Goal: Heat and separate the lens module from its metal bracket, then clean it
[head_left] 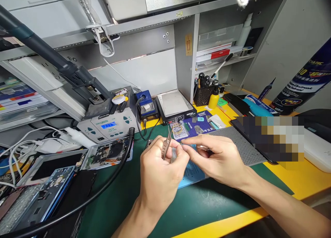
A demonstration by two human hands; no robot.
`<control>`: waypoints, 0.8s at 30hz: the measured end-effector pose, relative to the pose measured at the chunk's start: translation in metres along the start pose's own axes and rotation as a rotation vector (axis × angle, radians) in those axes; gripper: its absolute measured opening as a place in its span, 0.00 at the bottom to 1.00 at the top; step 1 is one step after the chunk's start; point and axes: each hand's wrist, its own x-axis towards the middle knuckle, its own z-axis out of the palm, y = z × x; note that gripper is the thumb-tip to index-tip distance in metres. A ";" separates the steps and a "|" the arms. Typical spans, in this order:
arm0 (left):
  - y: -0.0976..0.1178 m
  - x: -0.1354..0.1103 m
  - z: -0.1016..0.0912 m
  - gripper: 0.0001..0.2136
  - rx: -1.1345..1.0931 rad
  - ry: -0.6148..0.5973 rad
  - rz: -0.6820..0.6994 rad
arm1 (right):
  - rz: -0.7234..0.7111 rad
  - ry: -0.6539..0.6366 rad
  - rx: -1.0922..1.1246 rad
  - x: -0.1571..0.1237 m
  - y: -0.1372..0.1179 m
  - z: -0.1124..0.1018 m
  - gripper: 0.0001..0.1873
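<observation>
Smooth green mat [191, 207] spreads nearest you, open between your wrists to its straight edge. Your left hand [162, 167] holds slim metal tweezers [166, 146]; your right hand [219, 158] pinches narrowly beside its fingertips, on what I cannot tell. Beyond your right knuckles lies a textured, straight-edged gray pad [244, 146].

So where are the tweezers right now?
In the head view, the tweezers are near the middle, held in the person's left hand with one end pointing up, just left of the right hand's fingertips.
</observation>
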 end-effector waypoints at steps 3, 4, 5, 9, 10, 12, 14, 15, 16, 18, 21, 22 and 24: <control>-0.002 -0.001 0.000 0.06 -0.011 -0.015 0.006 | -0.058 -0.001 0.004 0.000 0.002 0.000 0.07; -0.002 -0.001 0.000 0.06 -0.024 -0.025 0.002 | -0.071 -0.014 0.009 0.000 0.002 0.000 0.07; -0.001 -0.001 0.000 0.05 -0.038 -0.037 0.000 | -0.083 -0.027 0.013 0.000 0.003 -0.001 0.08; 0.001 0.000 0.000 0.06 -0.060 -0.068 -0.005 | -0.100 -0.056 0.013 0.000 0.006 -0.001 0.08; 0.002 0.000 0.000 0.06 -0.064 -0.074 -0.008 | -0.098 -0.054 0.012 0.000 0.006 -0.001 0.08; 0.003 0.000 0.000 0.06 -0.080 -0.083 -0.016 | -0.083 -0.041 0.016 0.000 0.005 -0.001 0.07; 0.004 0.000 0.000 0.06 -0.094 -0.086 -0.028 | -0.052 -0.027 0.040 0.000 0.003 0.000 0.06; 0.004 0.000 0.000 0.06 -0.097 -0.085 -0.033 | -0.034 -0.023 0.060 0.000 0.002 0.001 0.06; 0.005 0.000 0.000 0.06 -0.094 -0.082 -0.035 | -0.009 -0.025 0.080 0.000 0.001 0.001 0.06; 0.006 0.000 -0.001 0.06 -0.085 -0.074 -0.039 | 0.064 -0.039 0.124 0.000 -0.001 0.001 0.07; 0.009 0.000 -0.002 0.06 -0.094 -0.070 -0.061 | 0.225 -0.080 0.219 0.002 -0.004 -0.001 0.10; 0.009 0.000 -0.002 0.06 -0.114 -0.078 -0.077 | 0.276 -0.094 0.257 0.002 -0.004 -0.002 0.11; 0.010 0.000 -0.005 0.06 -0.171 -0.110 -0.124 | 0.358 -0.117 0.325 0.004 -0.006 -0.004 0.11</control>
